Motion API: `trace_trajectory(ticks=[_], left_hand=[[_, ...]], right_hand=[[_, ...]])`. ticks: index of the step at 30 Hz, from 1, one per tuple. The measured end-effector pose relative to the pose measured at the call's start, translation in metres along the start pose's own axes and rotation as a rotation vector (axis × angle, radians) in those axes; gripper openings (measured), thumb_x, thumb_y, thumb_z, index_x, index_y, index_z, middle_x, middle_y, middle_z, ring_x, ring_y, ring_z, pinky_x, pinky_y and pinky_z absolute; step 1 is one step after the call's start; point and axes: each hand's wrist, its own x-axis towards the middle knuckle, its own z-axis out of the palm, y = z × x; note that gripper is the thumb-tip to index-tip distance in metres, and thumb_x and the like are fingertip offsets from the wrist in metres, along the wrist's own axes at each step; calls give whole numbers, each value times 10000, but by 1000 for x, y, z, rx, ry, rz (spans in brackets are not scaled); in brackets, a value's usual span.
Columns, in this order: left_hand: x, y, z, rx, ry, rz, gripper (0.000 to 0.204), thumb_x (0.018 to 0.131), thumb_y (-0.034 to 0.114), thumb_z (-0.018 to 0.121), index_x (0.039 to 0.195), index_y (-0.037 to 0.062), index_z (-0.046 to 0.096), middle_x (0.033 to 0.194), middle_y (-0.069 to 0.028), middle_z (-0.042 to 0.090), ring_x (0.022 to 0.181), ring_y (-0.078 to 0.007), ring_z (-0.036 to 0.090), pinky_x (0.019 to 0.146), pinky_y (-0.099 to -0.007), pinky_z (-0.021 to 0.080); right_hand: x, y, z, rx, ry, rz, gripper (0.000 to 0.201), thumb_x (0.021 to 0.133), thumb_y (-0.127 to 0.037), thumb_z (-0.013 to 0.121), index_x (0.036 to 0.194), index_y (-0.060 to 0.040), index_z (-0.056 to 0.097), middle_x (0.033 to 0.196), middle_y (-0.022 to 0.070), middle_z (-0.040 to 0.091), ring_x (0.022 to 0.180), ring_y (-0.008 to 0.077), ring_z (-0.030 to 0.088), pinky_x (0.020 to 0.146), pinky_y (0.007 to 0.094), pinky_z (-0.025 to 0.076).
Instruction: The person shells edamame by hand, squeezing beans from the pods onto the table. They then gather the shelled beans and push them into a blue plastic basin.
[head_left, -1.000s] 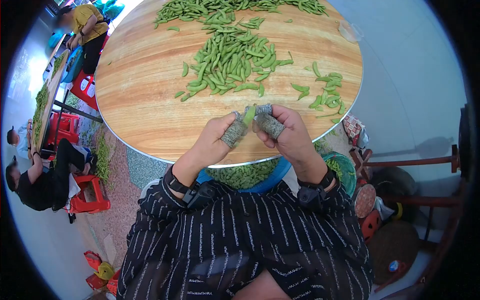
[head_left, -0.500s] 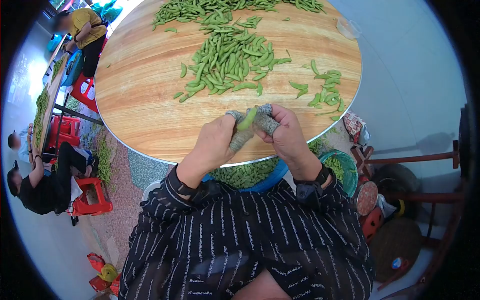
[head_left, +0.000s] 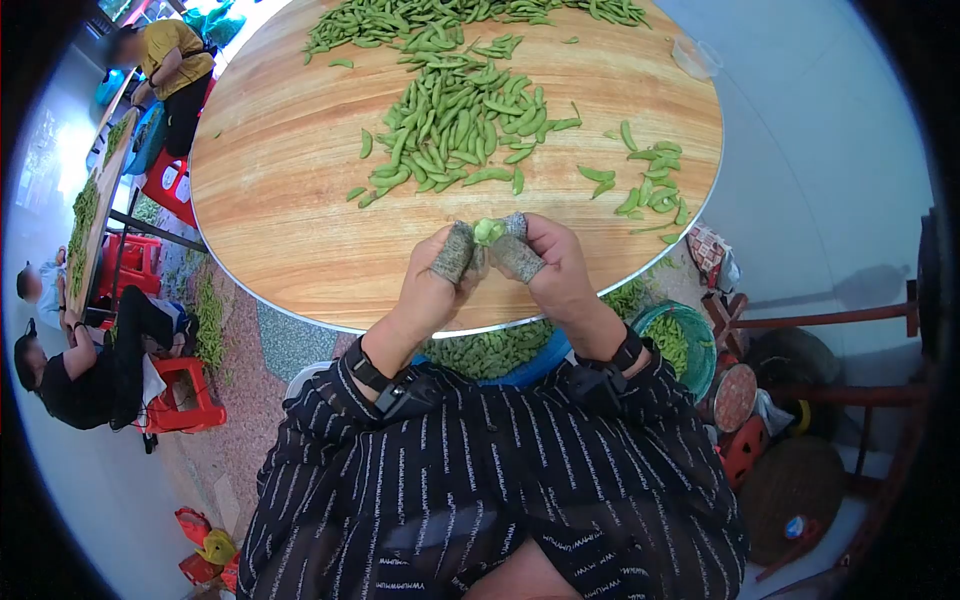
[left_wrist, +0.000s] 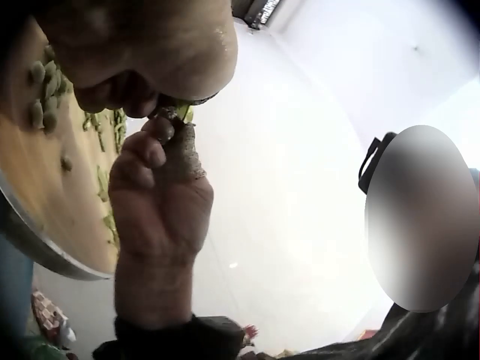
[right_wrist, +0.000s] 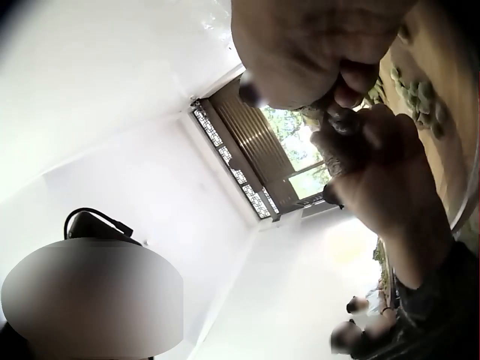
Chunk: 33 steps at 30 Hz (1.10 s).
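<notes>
**Green pod held in both hands at the near table edge**

- Left hand (head_left: 432, 275): thumb wrapped in a grey knit guard, fingers curled, pinching the green pod (head_left: 488, 231) from the left.
- Right hand (head_left: 555, 265): thumb likewise in a grey guard, fingers curled, pinching the same pod from the right. The two thumbs nearly meet and hide most of the pod; only its top shows.
- Pod position: above the near edge of the round wooden table (head_left: 290, 200), held clear of the surface.
- Main heap of pods (head_left: 455, 125): middle of the table, beyond the hands.
- Small cluster of pods (head_left: 650, 185): near the right edge.
- Long band of pods (head_left: 470, 15): along the far edge.
- Blue basin (head_left: 500, 350): under the near table edge, filled with pods, partly covered by the forearms.
- Green basket (head_left: 685, 345): beside the basin, to the right.
- Red stools (head_left: 180, 395): left of the table, with seated people at another table.
</notes>
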Motion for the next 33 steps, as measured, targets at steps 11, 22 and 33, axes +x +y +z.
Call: trace_trajectory(ticks=[11, 22, 33], left_hand=[[13, -10, -12, -504, -56, -384, 354, 871, 417, 413, 725, 94, 416, 522, 27, 306, 408, -62, 255, 366, -199, 196], [12, 2, -13, 39, 15, -170, 106, 847, 163, 496, 874, 60, 493, 683, 10, 475, 550, -42, 408, 460, -174, 316], [11, 8, -18, 697, -62, 6, 91, 755, 49, 534, 842, 22, 540, 753, -26, 530, 611, -144, 500, 520, -254, 380]], right_hand=[[6, -2, -7, -440, -43, -178, 108, 750, 7, 509, 849, 19, 550, 682, 45, 548, 642, 65, 458, 551, 236, 385], [11, 3, -8, -374, -48, -85, 146, 697, 44, 478, 828, 29, 542, 642, 71, 543, 604, 83, 456, 539, 245, 391], [9, -33, -55, -1158, 281, -365, 149, 707, -38, 519, 852, -20, 548, 726, 175, 552, 664, 348, 538, 581, 371, 429]])
